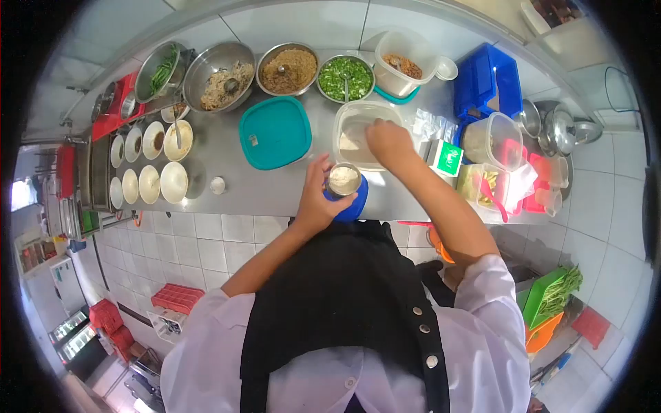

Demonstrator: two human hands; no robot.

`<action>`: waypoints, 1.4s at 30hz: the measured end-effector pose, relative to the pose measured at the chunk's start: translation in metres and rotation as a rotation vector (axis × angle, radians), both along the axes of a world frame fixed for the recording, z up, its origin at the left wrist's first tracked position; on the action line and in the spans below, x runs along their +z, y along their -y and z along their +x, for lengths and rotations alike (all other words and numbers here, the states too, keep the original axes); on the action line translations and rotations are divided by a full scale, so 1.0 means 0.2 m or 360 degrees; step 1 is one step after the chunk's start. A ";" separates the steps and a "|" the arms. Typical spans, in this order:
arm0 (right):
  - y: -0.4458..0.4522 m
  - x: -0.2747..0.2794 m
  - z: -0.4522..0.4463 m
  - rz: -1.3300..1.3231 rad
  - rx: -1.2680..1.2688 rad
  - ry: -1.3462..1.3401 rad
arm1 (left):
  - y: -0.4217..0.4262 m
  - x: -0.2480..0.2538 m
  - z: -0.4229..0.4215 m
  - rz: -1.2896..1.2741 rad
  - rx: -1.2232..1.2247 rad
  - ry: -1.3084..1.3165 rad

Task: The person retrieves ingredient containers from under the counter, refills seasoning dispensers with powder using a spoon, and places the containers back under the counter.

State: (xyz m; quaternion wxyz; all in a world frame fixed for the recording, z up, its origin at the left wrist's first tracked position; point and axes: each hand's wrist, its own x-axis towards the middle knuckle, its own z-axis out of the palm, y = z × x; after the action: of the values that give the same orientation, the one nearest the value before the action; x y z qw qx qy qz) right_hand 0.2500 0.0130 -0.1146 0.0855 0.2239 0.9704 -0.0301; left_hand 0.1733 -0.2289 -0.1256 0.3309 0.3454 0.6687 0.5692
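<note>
My left hand (pixel 318 199) is wrapped round a small round metal cup (pixel 344 180) filled with a pale powder, above the front edge of the counter. My right hand (pixel 390 143) reaches into a clear rectangular container (pixel 343 124) with some pale powder inside. Its fingers are bent together; what they hold, if anything, is hidden. Below the cup, a blue lid or dish (pixel 355 204) lies partly covered by the cup and my left hand. A teal lid (pixel 275 133) rests on the counter to the left.
Metal bowls of chopped greens (pixel 345 78) and brown crumbs (pixel 287 69) line the back. White bowls (pixel 173 182) stand at the left. Blue bins (pixel 487 82), a green-and-white box (pixel 446 158) and clear tubs (pixel 493 141) occupy the right.
</note>
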 end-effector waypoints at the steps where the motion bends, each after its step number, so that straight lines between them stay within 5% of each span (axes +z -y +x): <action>1: 0.00 -0.12 -0.03 0.0037 -0.0023 -0.0026 | -0.02 -0.01 0.00 0.0023 -0.0059 0.0017; 6: -0.04 -0.27 -0.07 -0.0137 0.0093 0.0060 | -0.06 -0.02 0.00 0.0099 -0.0145 -0.0241; 9: -0.10 -0.23 0.01 -0.0075 0.0492 0.0221 | -0.06 0.01 -0.06 0.0083 -0.0263 -0.0407; 14: -0.08 -0.06 -0.01 0.0158 0.0273 0.0130 | -0.10 -0.08 -0.13 0.0297 -0.0611 -0.0760; 18: -0.10 -0.26 0.03 0.0345 0.0220 0.0285 | -0.13 -0.08 -0.15 0.0247 -0.0863 -0.0742; 27: -0.06 -0.06 0.04 -0.0381 0.0083 0.0766 | -0.11 -0.09 -0.10 0.0214 -0.0945 -0.0676; 30: -0.14 -0.31 0.10 -0.0526 0.0154 0.0634 | -0.12 -0.09 -0.08 0.0186 -0.0948 -0.0654; 36: -0.10 0.11 0.15 -0.0761 -0.0064 0.0331 | -0.11 -0.02 -0.09 0.0160 -0.0861 -0.0615; 42: -0.24 0.22 0.30 -0.1044 -0.0193 0.0067 | -0.09 0.02 -0.08 0.0196 -0.0761 -0.0404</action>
State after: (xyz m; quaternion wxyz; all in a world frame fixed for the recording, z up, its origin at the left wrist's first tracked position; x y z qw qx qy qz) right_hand 0.3099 0.0617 -0.0707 0.1710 0.2423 0.8920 -0.3413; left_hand 0.1577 -0.2112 -0.1215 0.3478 0.5816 0.5683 0.4667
